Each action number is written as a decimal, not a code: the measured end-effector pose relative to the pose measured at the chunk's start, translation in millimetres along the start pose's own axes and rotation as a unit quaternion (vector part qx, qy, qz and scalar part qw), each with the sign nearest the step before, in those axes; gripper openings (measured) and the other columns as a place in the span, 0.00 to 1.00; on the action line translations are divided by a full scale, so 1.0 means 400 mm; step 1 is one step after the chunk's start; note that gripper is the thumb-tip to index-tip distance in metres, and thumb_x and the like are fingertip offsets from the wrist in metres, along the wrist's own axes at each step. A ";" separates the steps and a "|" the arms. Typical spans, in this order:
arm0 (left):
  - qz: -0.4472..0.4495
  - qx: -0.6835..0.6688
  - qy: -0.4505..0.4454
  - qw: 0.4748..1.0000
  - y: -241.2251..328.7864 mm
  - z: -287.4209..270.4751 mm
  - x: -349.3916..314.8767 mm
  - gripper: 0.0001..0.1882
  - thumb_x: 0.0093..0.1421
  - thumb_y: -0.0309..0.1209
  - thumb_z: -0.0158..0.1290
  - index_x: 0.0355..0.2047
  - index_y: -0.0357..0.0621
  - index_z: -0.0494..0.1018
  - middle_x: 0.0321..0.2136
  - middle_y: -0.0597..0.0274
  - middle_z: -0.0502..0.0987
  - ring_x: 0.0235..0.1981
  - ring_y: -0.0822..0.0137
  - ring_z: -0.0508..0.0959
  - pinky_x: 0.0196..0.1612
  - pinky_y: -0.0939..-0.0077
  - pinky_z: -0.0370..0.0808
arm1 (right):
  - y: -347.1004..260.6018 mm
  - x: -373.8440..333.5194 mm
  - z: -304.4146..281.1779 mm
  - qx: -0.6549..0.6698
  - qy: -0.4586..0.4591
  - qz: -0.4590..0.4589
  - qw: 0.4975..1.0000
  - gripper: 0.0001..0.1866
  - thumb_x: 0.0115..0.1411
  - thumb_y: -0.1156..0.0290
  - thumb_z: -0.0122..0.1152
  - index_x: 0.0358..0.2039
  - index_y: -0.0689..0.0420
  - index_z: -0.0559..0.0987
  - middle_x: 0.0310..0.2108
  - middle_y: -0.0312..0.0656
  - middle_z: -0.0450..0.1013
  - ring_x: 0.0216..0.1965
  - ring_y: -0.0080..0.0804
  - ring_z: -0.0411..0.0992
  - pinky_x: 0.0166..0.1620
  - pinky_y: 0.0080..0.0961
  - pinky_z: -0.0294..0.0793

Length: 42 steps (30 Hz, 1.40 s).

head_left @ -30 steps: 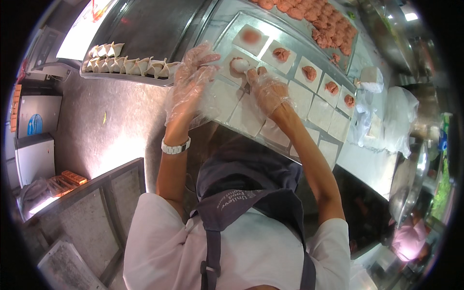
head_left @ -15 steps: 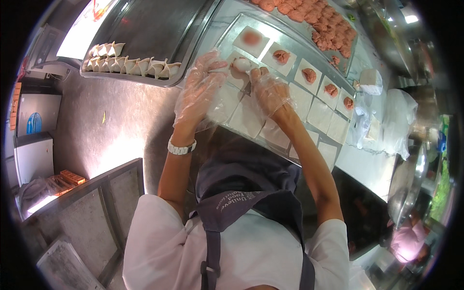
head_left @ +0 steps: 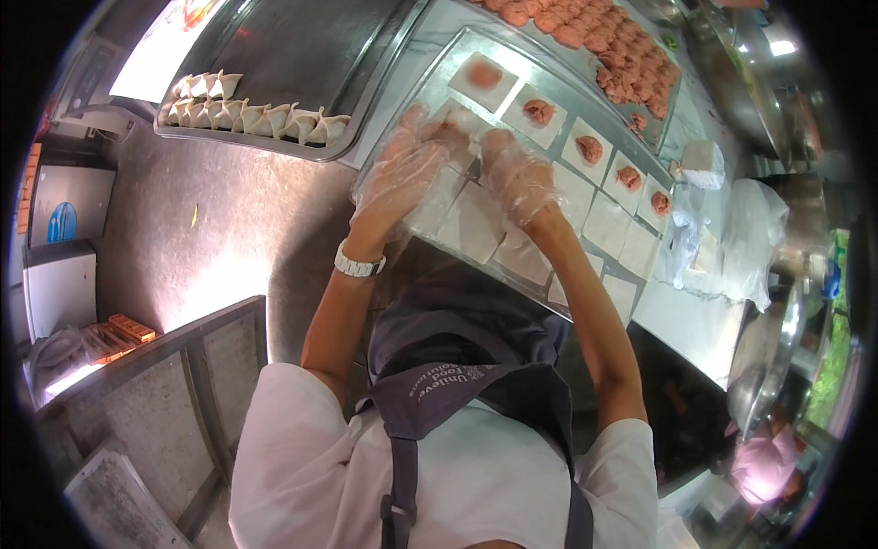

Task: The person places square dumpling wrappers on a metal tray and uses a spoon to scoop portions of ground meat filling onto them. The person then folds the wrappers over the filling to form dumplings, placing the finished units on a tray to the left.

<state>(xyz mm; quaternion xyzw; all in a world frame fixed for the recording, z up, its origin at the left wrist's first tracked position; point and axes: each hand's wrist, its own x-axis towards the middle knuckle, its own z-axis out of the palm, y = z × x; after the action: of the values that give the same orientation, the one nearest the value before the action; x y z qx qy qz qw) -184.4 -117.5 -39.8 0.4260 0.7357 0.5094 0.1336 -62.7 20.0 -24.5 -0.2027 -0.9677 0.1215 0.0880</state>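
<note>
Both my hands wear clear plastic gloves and meet over a metal tray point(head_left: 468, 38) of square white dough wrappers. Between them is a dumpling wrapper point(head_left: 457, 121) with pinkish filling, partly hidden by my fingers. My left hand point(head_left: 402, 172) has its fingers closed at the wrapper's left side. On the right side, the bent fingers of my right hand point(head_left: 518, 176) close on its edge. Beyond and to the right, several flat wrappers carry lumps of filling, such as this meat filling point(head_left: 540, 113). Plain wrappers point(head_left: 473, 220) lie nearer me.
Folded dumplings point(head_left: 251, 117) line the near edge of a dark baking tray point(head_left: 302, 55) at the left. Portioned meat mixture point(head_left: 599, 46) covers another tray at the far right. A plastic bag point(head_left: 754, 233) lies on the right of the counter. Another person point(head_left: 766, 465) is at lower right.
My left hand has shifted slightly right, its fingers now at the wrapper. The folded white bulge seen earlier between my hands is less visible, with filling showing there.
</note>
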 end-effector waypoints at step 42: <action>-0.061 -0.140 0.014 0.988 -0.017 0.037 -0.001 0.32 0.60 0.35 0.49 0.60 0.37 0.51 0.53 0.50 0.68 0.54 0.56 0.68 0.55 0.69 0.63 | 0.004 -0.003 -0.016 -0.010 0.024 -0.017 1.000 0.06 0.60 0.69 0.48 0.33 0.57 0.65 0.31 0.50 0.70 0.28 0.53 0.72 0.31 0.45 0.70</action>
<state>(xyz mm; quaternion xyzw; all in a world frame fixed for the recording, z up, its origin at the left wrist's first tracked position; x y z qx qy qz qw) -178.3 -109.1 -52.1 0.3502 0.6832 0.6046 0.2122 -59.5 22.1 -18.9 -0.1896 -0.9698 0.1055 0.1114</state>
